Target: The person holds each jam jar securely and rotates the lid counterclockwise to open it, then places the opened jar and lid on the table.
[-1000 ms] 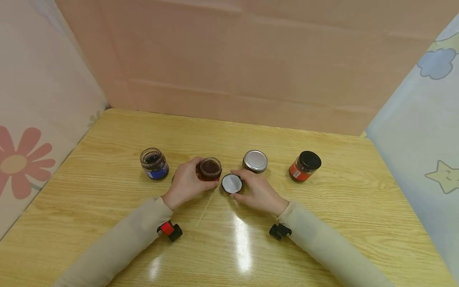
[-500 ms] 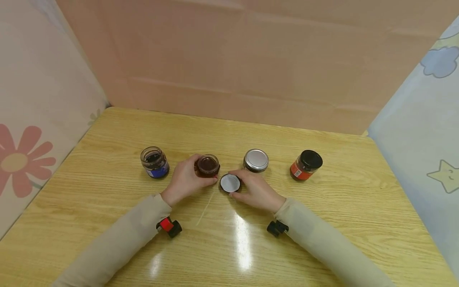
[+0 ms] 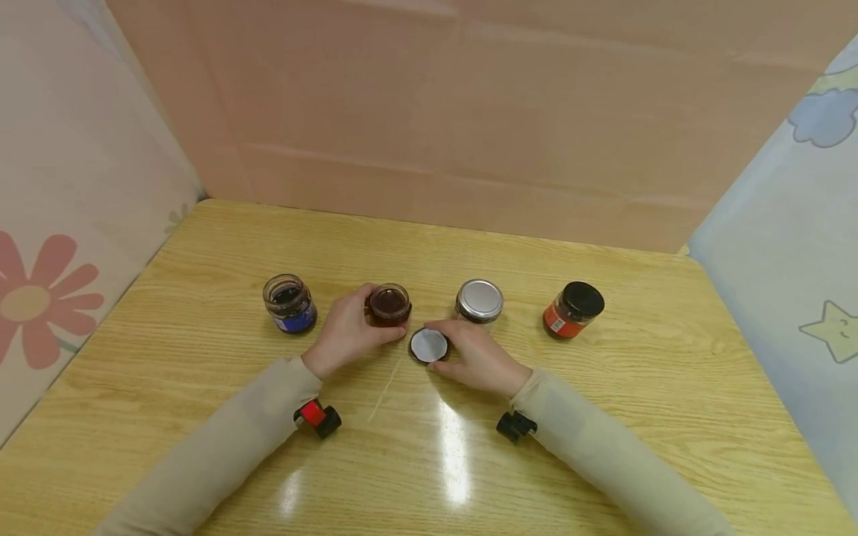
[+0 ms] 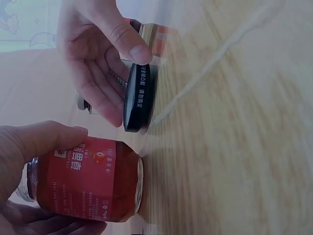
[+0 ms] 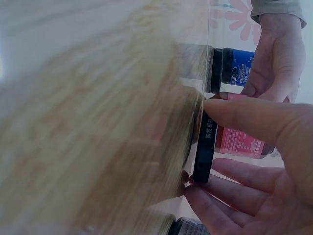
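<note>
My left hand (image 3: 350, 333) grips a lidless jar of strawberry jam (image 3: 389, 316), thumb on the near side and fingers behind. In the left wrist view its red label shows, and the jar's base is down at the tabletop. Just to the right, my right hand (image 3: 477, 359) pinches a black jar lid (image 3: 429, 346) by its edge between thumb and fingers. The lid's pale inner side faces up. Seen from the right wrist, the lid (image 5: 205, 147) sits right at the table surface, with the thumb on one edge and fingertips at the other.
An open jar with a blue label (image 3: 293, 307) stands left of the jam; another black lid (image 5: 215, 70) lies near it. Behind my right hand is a silver-lidded jar (image 3: 479, 299). Farther right stands a black-lidded jar with an orange label (image 3: 571, 311). A pale streak (image 3: 383, 391) marks the wooden table.
The jam jar has shifted slightly back and left in my left hand. My right hand has brought the lid slightly left and nearer the tabletop.
</note>
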### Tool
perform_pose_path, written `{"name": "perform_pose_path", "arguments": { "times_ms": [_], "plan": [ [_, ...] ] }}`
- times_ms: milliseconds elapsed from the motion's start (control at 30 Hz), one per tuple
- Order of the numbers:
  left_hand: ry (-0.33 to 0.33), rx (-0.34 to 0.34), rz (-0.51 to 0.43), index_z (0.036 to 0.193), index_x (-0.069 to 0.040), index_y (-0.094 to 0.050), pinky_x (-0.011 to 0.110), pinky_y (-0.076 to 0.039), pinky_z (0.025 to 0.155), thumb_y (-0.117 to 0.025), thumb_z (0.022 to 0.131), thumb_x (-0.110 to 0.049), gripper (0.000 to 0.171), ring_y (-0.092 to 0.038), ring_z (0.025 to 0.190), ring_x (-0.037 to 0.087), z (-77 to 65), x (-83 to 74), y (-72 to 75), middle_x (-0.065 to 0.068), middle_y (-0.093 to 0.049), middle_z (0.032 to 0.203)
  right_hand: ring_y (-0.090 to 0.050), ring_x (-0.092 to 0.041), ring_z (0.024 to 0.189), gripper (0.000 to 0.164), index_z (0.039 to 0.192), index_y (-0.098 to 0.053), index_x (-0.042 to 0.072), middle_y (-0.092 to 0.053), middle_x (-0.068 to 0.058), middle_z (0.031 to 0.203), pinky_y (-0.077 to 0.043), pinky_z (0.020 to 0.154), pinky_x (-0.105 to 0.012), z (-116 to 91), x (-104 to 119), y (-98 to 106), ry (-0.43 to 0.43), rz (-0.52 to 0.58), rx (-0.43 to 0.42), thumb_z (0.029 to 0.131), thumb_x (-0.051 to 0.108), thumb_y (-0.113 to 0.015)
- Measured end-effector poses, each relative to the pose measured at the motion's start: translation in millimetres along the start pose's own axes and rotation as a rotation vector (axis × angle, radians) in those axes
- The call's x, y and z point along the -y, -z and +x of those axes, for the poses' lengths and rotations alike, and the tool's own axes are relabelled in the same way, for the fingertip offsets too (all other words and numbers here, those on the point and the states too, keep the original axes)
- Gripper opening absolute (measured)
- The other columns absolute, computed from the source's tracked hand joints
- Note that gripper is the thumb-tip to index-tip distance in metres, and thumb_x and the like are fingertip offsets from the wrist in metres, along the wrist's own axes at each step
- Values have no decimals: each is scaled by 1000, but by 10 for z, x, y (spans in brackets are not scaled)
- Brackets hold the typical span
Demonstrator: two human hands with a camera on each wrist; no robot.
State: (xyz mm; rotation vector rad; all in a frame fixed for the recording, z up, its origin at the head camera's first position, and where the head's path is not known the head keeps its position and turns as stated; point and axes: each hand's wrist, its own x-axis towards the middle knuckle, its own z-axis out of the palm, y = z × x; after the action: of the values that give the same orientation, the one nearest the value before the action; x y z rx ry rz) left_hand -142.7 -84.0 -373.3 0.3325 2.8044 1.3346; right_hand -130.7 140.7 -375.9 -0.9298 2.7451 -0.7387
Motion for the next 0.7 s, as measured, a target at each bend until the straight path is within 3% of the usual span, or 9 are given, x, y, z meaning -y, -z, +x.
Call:
{"name": "perform_pose_path", "arguments": {
  "times_ms": [700],
  "plan": [
    [-8, 7, -82, 123, 0, -55, 44, -51, 90, -84, 73, -19, 62, -62, 108, 30, 59, 61, -27, 16, -65, 116, -56, -29, 118, 61, 133, -52, -2, -60, -17, 128, -43, 101, -43, 19, 50, -12, 12, -47, 22, 80, 16, -76]
  ]
}}
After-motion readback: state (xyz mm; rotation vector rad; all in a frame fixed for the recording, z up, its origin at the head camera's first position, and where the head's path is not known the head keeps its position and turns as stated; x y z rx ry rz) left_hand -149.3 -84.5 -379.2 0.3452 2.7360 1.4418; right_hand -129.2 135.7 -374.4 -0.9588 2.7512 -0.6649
